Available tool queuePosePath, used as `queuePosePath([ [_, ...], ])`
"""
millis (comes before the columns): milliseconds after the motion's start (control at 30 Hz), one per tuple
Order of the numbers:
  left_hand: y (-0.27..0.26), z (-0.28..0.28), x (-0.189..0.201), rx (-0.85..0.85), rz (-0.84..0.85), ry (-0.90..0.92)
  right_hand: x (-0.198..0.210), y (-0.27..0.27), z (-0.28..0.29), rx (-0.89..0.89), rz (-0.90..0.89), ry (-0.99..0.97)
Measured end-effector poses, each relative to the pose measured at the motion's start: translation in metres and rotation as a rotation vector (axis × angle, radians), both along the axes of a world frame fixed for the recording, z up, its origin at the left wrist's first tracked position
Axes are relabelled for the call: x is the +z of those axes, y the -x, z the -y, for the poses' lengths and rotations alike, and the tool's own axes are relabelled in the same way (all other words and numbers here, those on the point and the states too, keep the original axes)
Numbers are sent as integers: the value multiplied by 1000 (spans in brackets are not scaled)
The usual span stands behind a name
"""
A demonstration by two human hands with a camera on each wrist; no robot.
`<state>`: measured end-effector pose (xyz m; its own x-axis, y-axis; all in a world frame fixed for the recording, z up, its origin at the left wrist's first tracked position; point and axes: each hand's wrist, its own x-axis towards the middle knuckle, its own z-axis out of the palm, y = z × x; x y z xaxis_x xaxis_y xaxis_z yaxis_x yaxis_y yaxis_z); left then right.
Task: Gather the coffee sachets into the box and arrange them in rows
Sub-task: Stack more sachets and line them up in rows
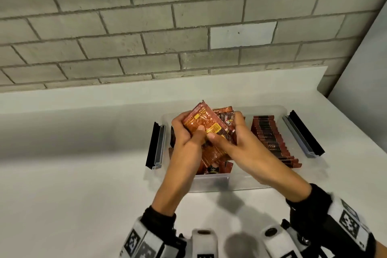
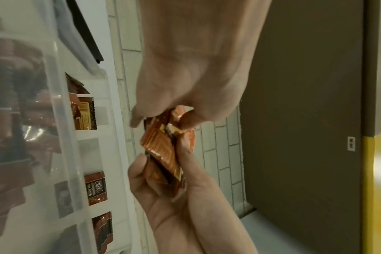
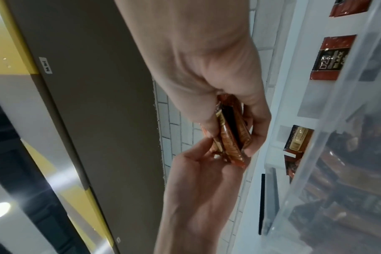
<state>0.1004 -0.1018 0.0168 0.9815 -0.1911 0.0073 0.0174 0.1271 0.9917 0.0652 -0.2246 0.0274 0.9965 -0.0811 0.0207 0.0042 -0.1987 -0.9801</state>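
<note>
While both hands are busy above the box (image 1: 211, 181), the job looks about half done. On the right side of the box a neat row of sachets (image 1: 272, 140) stands on edge. On the left side of the box loose sachets (image 1: 211, 168) lie in a messy heap. The left hand (image 1: 185, 138) and the right hand (image 1: 236, 142) are close together, both gripping one small bunch of sachets (image 1: 206, 128) just over the box. That bunch and the heap need lining up next
</note>
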Motion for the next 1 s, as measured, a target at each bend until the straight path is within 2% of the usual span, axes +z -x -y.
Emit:
queuePosePath([
  [67, 5, 3, -2, 12, -56, 3, -2, 6, -3, -45, 120, 239],
  [200, 13, 10, -1, -77, -216, 293, -6, 17, -19, -35, 382, 679],
  [267, 10, 11, -2, -65, -273, 348, -7, 18, -20, 20, 421, 756],
  [400, 4, 7, -4, -158, -342, 373, -7, 17, -11, 108, 303, 588],
  [467, 5, 4, -3, -212, -357, 425, -9, 18, -6, 119, 275, 572],
  [567, 7, 2, -5, -280, -384, 534, -11, 20, 1, 108, 210, 392],
  [767, 12, 3, -12, -253, -362, 677, -15, 16, 8, -96, 209, 231],
  [1000, 15, -1, -12, -241, -401, 730, -20, 7, 24, -184, 220, 160],
])
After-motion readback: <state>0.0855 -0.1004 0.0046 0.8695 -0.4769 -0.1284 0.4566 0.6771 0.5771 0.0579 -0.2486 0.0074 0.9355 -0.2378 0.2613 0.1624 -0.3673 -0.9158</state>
